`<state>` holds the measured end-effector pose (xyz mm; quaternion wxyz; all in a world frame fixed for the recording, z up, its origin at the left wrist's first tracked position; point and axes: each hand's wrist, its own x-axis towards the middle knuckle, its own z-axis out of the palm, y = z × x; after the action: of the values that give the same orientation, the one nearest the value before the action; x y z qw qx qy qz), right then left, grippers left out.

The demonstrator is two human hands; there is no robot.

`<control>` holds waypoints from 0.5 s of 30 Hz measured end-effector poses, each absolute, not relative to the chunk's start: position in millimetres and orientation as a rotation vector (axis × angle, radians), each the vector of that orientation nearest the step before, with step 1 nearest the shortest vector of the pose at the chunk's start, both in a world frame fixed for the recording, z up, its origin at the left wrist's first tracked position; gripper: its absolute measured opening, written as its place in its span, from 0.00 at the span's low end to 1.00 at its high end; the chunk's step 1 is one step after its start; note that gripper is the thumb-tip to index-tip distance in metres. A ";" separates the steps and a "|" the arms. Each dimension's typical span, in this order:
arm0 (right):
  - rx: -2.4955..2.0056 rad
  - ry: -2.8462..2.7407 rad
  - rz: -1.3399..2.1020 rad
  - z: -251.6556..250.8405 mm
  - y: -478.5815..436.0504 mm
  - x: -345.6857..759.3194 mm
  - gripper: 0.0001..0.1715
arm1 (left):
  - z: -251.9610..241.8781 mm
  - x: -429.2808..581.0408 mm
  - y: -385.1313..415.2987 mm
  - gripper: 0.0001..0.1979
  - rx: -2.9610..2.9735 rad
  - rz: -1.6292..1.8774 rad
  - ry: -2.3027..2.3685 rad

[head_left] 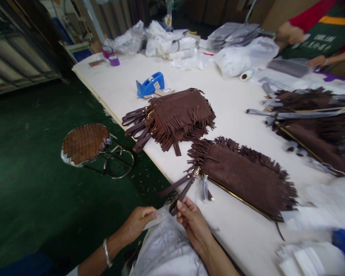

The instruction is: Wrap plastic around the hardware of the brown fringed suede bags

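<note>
Near the table's front edge, my right hand [192, 221] pinches the looped end of a brown leather wrist strap [185, 191]. The strap is joined by a gold-coloured clasp to a brown fringed suede clutch bag [241, 172], which lies flat with its gold zip towards me. A small tassel-like piece in clear wrap [204, 188] hangs near the clasp. To the left of the strap end, my left hand [139, 222] is closed on a strip of whitish translucent wrapping [154, 220]. Below both hands is whitish crinkled material [166, 249].
Stacked fringed clutches [184, 111] lie beyond, beside a blue tape dispenser [151, 85]. More wrapped brown bags [313, 138] are at right. Plastic bags [172, 42] line the table's back. A co-worker [324, 38] stands far right; a stool [86, 143] is on the floor at left.
</note>
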<state>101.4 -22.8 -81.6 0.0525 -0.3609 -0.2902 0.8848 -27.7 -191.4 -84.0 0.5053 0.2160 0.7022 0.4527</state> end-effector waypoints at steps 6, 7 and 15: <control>-1.159 -1.007 2.554 -81.0 -24.8 94.1 0.16 | -82.0 -24.1 -186.5 0.17 0.525 1.104 1.674; -1.172 -1.015 2.538 -81.5 -25.1 94.2 0.16 | -81.0 -23.8 -186.2 0.17 0.521 1.112 1.675; -1.195 -1.088 2.496 -80.0 -25.8 93.6 0.18 | -73.2 -15.4 -177.5 0.17 0.456 1.153 1.760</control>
<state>93.6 -25.8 -80.0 0.0839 -0.4005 -0.3644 0.8365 -15.4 -177.5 -73.2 0.4744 0.1866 0.7195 0.4716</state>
